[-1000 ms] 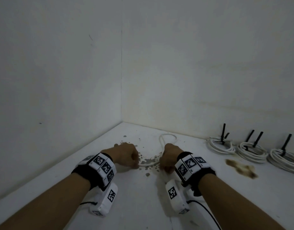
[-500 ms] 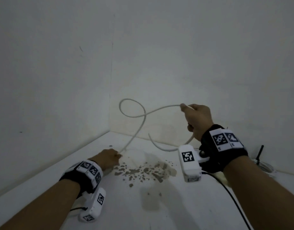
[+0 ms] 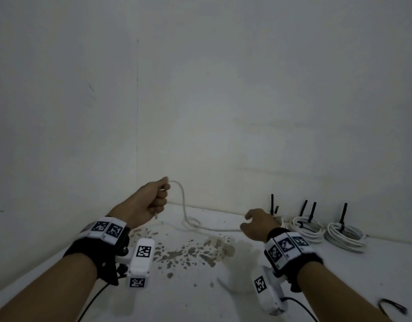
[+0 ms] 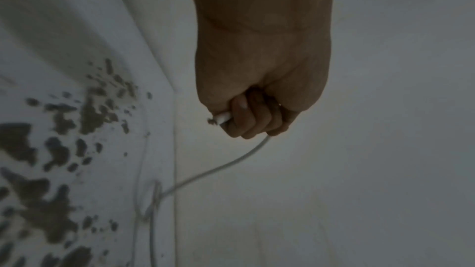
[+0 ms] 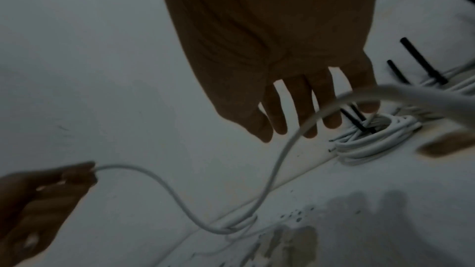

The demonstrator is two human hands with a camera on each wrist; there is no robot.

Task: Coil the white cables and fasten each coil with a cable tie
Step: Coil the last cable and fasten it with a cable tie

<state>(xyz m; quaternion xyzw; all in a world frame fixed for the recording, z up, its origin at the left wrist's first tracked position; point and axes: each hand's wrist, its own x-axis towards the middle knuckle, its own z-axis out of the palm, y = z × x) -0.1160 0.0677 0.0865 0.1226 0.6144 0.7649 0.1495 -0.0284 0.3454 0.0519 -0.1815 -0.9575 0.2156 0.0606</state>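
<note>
White cable (image 3: pixel 183 205) gripped in left hand (image 3: pixel 144 203); right hand (image 3: pixel 258 225) spread, contact unclear.

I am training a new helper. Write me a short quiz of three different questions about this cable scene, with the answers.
1. True or false: the left hand grips one end of the loose white cable.
2. How many finished coils with black ties lie along the back wall? A) one B) three C) five
3. Fill in: in the right wrist view, the fingers of the right hand are ____, and the cable passes in front of them.

Key: 1 true. 2 B. 3 straight and spread; whether they hold the cable is not clear.
</note>
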